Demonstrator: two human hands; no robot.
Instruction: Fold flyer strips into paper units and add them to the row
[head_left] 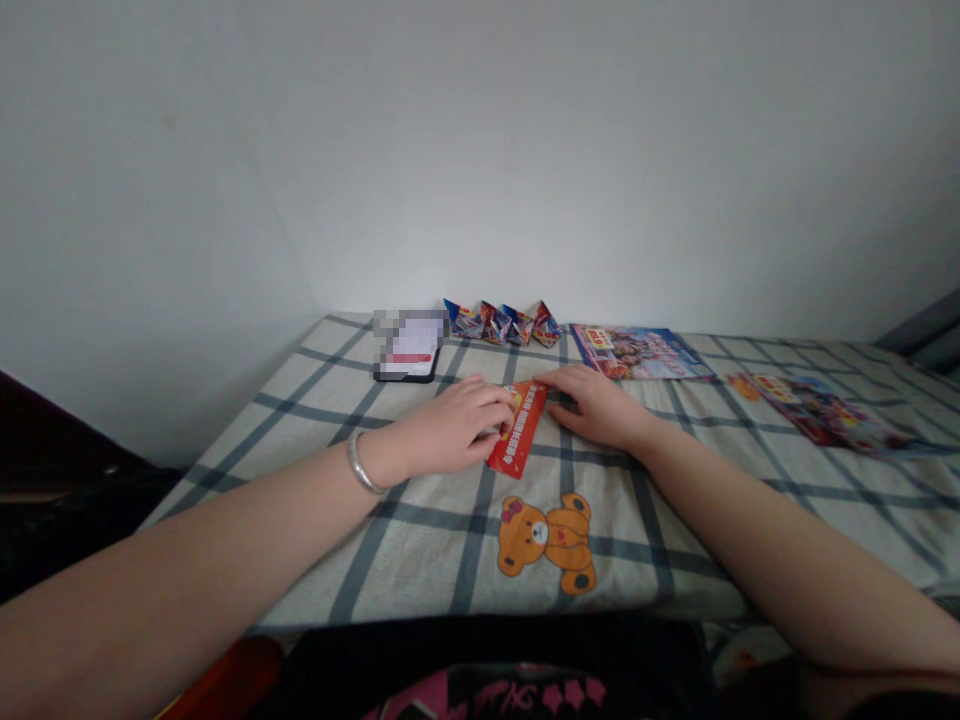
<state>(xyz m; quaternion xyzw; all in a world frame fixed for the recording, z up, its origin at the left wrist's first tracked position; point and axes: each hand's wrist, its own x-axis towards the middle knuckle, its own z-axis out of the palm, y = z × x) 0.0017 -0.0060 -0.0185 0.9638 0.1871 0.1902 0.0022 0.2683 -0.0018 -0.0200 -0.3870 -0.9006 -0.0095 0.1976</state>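
Observation:
A red printed sheet of paper [519, 440] with white lettering lies on the tablecloth between my hands, narrow and slanted, apparently folded. My left hand [461, 425], with a silver bangle at its wrist, holds the paper along its left side with bent fingers. At the paper's upper right corner, my right hand [592, 405] grips the edge with its fingertips, the thumb low beside it. The left fingers cover part of the print. How the paper's underside is folded is hidden.
A phone [411, 350] lies behind my left hand. Next to it stands a zigzag folded paper piece [502, 322]. Colourful printed sheets lie to the right, one near the wall [641, 353] and another farther right [832, 412]. The checked tablecloth [427, 560] carries a bear print.

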